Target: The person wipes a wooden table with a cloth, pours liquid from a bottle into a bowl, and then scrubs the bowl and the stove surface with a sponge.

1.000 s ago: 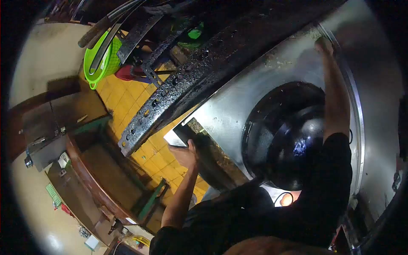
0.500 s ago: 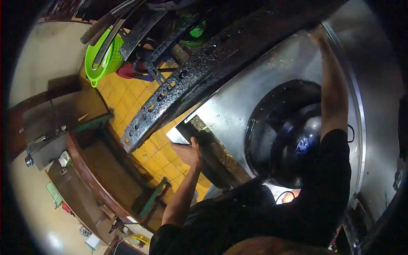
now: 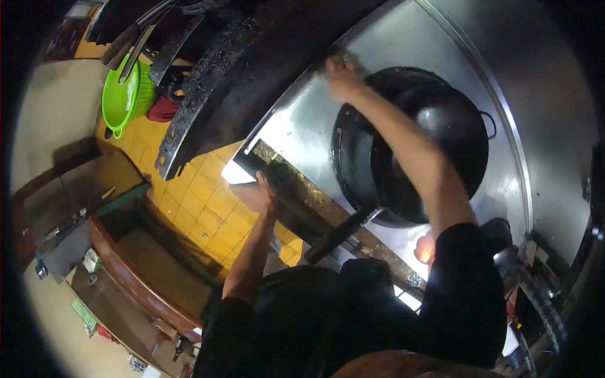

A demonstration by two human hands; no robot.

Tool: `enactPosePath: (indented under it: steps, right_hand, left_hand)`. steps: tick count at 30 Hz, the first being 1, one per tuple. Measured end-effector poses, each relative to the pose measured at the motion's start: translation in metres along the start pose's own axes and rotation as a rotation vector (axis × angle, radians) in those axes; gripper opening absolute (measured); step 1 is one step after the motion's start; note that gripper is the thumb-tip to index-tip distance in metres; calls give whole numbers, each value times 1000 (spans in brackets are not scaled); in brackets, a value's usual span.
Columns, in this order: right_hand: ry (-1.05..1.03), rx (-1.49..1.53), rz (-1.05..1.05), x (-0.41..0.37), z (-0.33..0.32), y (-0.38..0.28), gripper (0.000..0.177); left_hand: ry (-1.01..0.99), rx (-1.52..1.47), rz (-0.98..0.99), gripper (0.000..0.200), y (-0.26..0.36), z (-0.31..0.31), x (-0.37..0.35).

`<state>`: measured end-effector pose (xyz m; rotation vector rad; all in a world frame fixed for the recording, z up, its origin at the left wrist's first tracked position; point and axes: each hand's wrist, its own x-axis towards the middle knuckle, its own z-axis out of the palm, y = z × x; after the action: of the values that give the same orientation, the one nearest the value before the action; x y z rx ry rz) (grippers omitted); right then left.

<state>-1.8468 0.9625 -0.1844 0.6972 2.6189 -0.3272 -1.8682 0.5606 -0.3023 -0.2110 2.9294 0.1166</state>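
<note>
My left hand [image 3: 257, 194] rests against the front corner of the steel counter [image 3: 290, 129], its thumb apart from the fingers. Beyond the wok, my right hand [image 3: 343, 82] presses on the counter near its far edge. Its fingers are closed around something small and brownish that I cannot make out. My right forearm crosses over a large black wok [image 3: 457, 123] with a loop handle. Beneath and beside it, a second dark pan [image 3: 354, 157] shows its rim. A long dark handle [image 3: 343, 236] sticks out towards me.
A dark, greasy metal shelf [image 3: 233, 82] overhangs the counter's left side, with utensils [image 3: 135, 53] at its end. A green basket [image 3: 123, 101] stands beyond the yellow tiled floor [image 3: 195, 201]. A wooden cabinet [image 3: 142, 271] is at left. An orange glow shows below the wok.
My right hand has moved left along the counter's far edge, and its forearm now crosses the wok. The view has shifted, so the counter and wok appear further left and higher. My left hand stays at the corner.
</note>
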Motion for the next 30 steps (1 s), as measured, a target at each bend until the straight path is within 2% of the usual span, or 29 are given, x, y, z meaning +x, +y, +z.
enactPosePath:
  steps: [1, 2, 3, 4, 5, 6, 7, 9, 10, 11, 12, 13, 14, 15, 16, 17, 19, 20, 22, 23, 24, 25, 26, 27, 28, 29, 30]
  right_hand:
    - [-99, 279, 22, -22, -2, -26, 65]
    - [167, -264, -156, -9, 66, -47, 62]
    - [70, 158, -30, -48, 43, -83, 61]
    - [175, 226, -30, -57, 67, -105, 55]
    - [75, 326, -47, -72, 55, -120, 46]
    - [74, 323, -78, -79, 60, -130, 42]
    - [75, 319, -119, -83, 63, -138, 38]
    - [119, 629, -58, -85, 82, -139, 37]
    - [340, 658, -32, -90, 88, -138, 38]
    - [213, 651, -6, -91, 59, -126, 41]
    - [327, 570, 49, -94, 41, -116, 41]
    - [266, 537, 186, -92, 16, -104, 42]
    - [385, 451, 184, -81, 16, -86, 39]
    - [286, 408, 296, -74, 2, -74, 41]
    - [356, 327, 310, -58, 16, -57, 44]
    - [199, 297, 396, -55, 9, -53, 50]
    - [495, 179, 338, -31, 68, -48, 55]
    - [495, 180, 348, -25, 83, -58, 55]
    - [464, -47, 324, -16, 101, -88, 53]
    - [457, -43, 334, -21, 94, -115, 53]
    - [411, 83, 367, -38, 76, -150, 51]
    - [364, 205, 396, -54, 66, -176, 49]
    - [359, 203, 405, -65, 72, -189, 49]
    - [386, 219, 310, -74, 81, -202, 48]
    - [415, 229, 215, -82, 89, -211, 48]
    - [420, 217, 231, -92, 92, -218, 48]
    - [397, 161, 130, -103, 96, -227, 48]
  left_hand:
    - [-6, -7, 12, 89, 11, -23, -11]
    - [-65, -316, 12, 91, 37, -71, -30]
    - [-129, -626, 8, 94, 51, -97, -43]
    - [-139, -637, 14, 94, 50, -89, -41]
    - [11, -545, 87, 94, 44, -74, -36]
    - [164, -447, 162, 95, 45, -73, -32]
    - [166, -448, 157, 95, 48, -70, -30]
    - [96, -294, -57, 92, 58, -83, -38]
    - [130, -231, -41, 92, 60, -83, -42]
    - [162, -172, -28, 92, 61, -81, -43]
    - [153, -262, 40, 94, 52, -74, -35]
    - [156, -256, 38, 94, 50, -76, -32]
    - [103, -329, 17, 94, 51, -77, -33]
    - [49, -402, 0, 93, 53, -78, -35]
    - [73, -347, 8, 90, 55, -80, -37]
    - [73, -345, 20, 90, 50, -68, -35]
    - [74, -289, 124, 91, 29, -19, -18]
    - [-17, -492, 216, 94, 14, -4, -10]
    - [38, -374, 268, 96, 24, -26, -19]
    - [101, -258, 319, 97, 32, -44, -27]
    - [11, -357, 159, 99, 43, -63, -33]
    - [3, -354, 162, 99, 40, -59, -33]
    - [-6, -391, 209, 100, 34, -50, -31]
    - [-16, -430, 261, 101, 28, -40, -28]
    - [129, -418, 378, 101, 21, -25, -26]
    - [118, -431, 388, 101, 21, -32, -25]
    - [-60, -707, 404, 99, 18, -41, -23]
